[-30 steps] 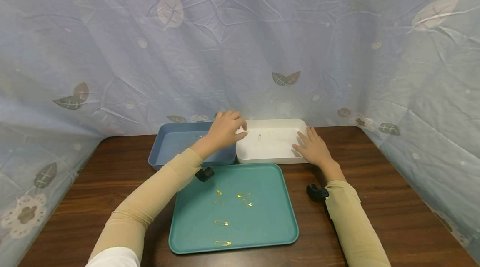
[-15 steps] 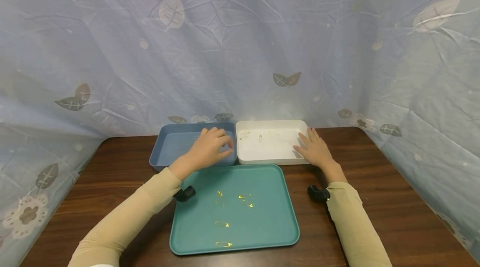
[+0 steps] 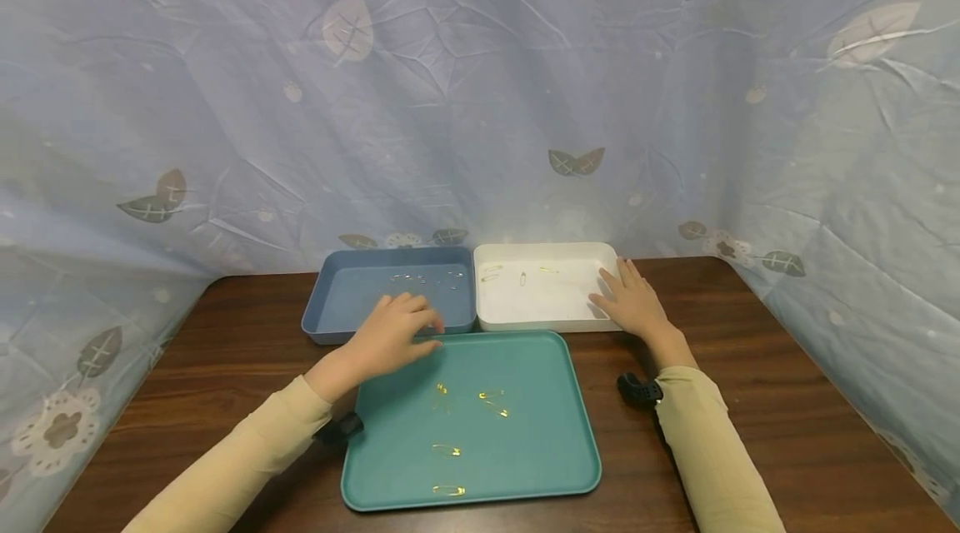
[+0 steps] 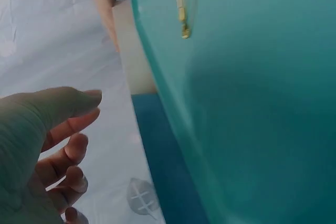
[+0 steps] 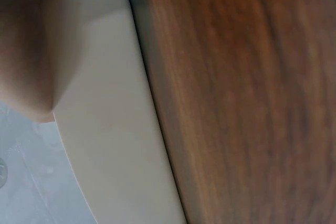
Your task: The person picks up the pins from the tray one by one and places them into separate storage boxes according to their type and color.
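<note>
My left hand [image 3: 397,331] hovers over the back left corner of the teal tray [image 3: 540,466], fingers loosely curled, holding nothing; the left wrist view shows those relaxed fingers [image 4: 68,129] beside the tray's edge [image 4: 173,129]. Several gold safety pins [image 3: 491,394] lie on the teal tray. My right hand [image 3: 628,300] rests flat on the right rim of the white bin [image 3: 547,318], fingers straight. The white bin holds a few gold pins [image 3: 522,277]. The blue bin [image 3: 337,300] to its left holds several silver pins [image 3: 420,278].
A dark wooden table [image 3: 787,383] carries both bins at the back and the teal tray in front. A blue leaf-patterned cloth [image 3: 480,100] hangs close behind and along both sides of the table.
My left hand has drawn back from the white bin's left edge, across the blue bin, toward the teal tray's back left corner. The right hand has stayed on the white bin.
</note>
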Demonstrator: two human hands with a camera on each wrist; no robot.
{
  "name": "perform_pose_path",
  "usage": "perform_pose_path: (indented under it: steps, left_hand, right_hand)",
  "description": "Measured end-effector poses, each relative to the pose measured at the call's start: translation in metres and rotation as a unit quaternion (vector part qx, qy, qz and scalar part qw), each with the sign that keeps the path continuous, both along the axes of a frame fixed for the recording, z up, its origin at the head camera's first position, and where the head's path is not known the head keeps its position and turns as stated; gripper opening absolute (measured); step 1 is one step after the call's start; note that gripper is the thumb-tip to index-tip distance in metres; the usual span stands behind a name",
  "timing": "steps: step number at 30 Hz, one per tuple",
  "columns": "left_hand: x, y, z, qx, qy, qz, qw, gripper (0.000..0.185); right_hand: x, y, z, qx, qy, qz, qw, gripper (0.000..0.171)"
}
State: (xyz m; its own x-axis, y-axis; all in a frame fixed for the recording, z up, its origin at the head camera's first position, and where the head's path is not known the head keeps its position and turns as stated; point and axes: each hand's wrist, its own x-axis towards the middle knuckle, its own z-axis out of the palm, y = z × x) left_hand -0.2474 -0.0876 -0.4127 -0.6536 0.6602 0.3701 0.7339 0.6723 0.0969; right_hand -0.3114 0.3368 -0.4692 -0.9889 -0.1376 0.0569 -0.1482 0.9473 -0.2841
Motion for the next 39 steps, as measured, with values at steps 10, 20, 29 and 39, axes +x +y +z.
perform_pose_path:
  steps: [10,20,29,39]
  left_hand:
    - [0.014,-0.007,-0.012,-0.016,-0.092,-0.046,0.9946,0.017]
    - [0.022,-0.009,-0.017,-0.083,-0.165,-0.069,0.9803,0.025]
    - [0.021,-0.011,-0.019,-0.106,-0.177,-0.074,0.9757,0.019]
    - [0.020,-0.012,-0.019,-0.112,-0.174,-0.087,0.9744,0.012]
  right_hand:
    - [0.000,0.001,0.000,-0.004,0.001,0.001,1.000,0.069]
    - [-0.001,0.001,-0.001,-0.004,0.003,0.002,1.000,0.069]
    - [-0.002,0.002,-0.002,-0.008,-0.001,0.002,1.000,0.069]
    - [-0.003,0.003,-0.002,-0.004,-0.009,0.003,1.000,0.070]
